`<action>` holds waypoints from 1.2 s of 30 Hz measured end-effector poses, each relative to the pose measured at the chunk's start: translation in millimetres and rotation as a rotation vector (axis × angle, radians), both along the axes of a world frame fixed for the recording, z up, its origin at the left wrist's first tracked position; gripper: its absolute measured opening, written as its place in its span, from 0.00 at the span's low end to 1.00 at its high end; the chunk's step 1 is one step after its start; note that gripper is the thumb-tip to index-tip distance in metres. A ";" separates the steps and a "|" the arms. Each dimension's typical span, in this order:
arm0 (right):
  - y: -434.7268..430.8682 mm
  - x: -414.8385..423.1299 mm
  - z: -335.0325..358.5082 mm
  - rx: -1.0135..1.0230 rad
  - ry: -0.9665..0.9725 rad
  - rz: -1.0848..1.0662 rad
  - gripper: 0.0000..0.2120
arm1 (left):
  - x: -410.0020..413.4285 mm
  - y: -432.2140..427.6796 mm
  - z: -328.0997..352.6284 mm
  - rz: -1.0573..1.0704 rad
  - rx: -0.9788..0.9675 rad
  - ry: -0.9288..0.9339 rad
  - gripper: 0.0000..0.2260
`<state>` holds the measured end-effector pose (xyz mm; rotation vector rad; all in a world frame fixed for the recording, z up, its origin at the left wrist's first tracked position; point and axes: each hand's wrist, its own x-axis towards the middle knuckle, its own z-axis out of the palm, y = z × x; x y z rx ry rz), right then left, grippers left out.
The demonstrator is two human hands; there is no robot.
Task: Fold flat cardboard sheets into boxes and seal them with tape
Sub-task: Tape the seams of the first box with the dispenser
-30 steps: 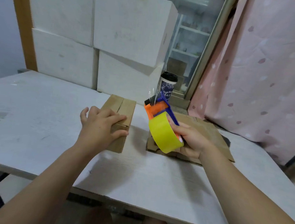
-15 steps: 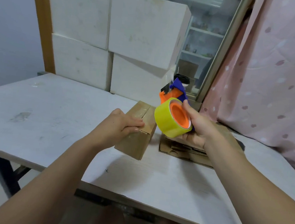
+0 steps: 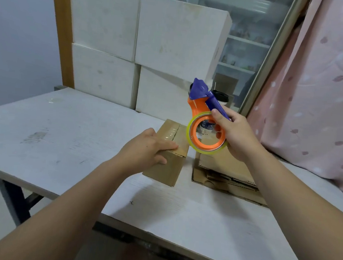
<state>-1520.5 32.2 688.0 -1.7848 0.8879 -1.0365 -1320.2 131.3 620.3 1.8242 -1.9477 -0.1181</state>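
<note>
Brown is the colour of the task's piece: a small brown cardboard box is set on the white counter, near its middle, with the top flaps closed and meeting in a seam. The box is held by the left hand, whose fingers are laid across the top while the thumb is pressed against the near side. Just to the right and above, apart from the box, an orange and purple tape dispenser loaded with a yellowish roll of clear tape is gripped by the right hand; its purple handle is wrapped by the fingers, and the purple cutter end is pointed up and away. Below that hand a stack of flat brown cardboard sheets is spread on the counter, just beside the box.

The counter top is scuffed and marked with grey smudges on its left part. Four large white boxes are stacked in two rows along its far edge, beside an orange-brown wooden post. A pink dotted curtain is hung at the right.

A paper cup with a black lid is stood behind the dispenser (its contents cannot be seen). Shelves with small blurred items are visible behind a glass pane.
</note>
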 end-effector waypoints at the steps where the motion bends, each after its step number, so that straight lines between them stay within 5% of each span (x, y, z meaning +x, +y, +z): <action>1: 0.5 1.9 0.0 -0.036 0.029 -0.005 0.18 | -1.2 -0.1 0.5 0.014 0.013 0.021 0.23; 6: 2.9 9.3 0.7 -0.134 0.137 -0.001 0.22 | 5.3 5.0 12.6 -0.003 -0.016 0.528 0.25; 10: 7.8 12.7 -1.1 -0.217 0.180 0.012 0.22 | -7.3 2.6 19.4 0.163 -0.209 0.794 0.17; 14: 13.8 15.2 -0.3 -0.364 0.303 0.037 0.21 | -15.9 2.3 39.6 0.147 -0.312 1.616 0.21; 16: 15.8 17.8 -0.1 -0.449 0.377 0.034 0.23 | -10.2 2.0 47.0 0.123 -0.284 1.870 0.24; 20: 17.4 22.9 0.7 -0.554 0.462 0.028 0.24 | -1.5 2.5 48.2 0.130 -0.200 1.959 0.12; 24: 14.0 21.4 0.0 -0.571 0.475 0.028 0.24 | 2.4 8.0 46.3 0.169 -0.035 2.045 0.16; 30: 13.8 20.8 4.2 -0.593 0.521 0.068 0.25 | 7.9 4.8 46.8 0.145 -0.048 2.088 0.18; 36: 18.8 26.4 17.1 -0.671 0.620 0.096 0.26 | 13.6 6.3 43.0 0.219 -0.045 1.865 0.20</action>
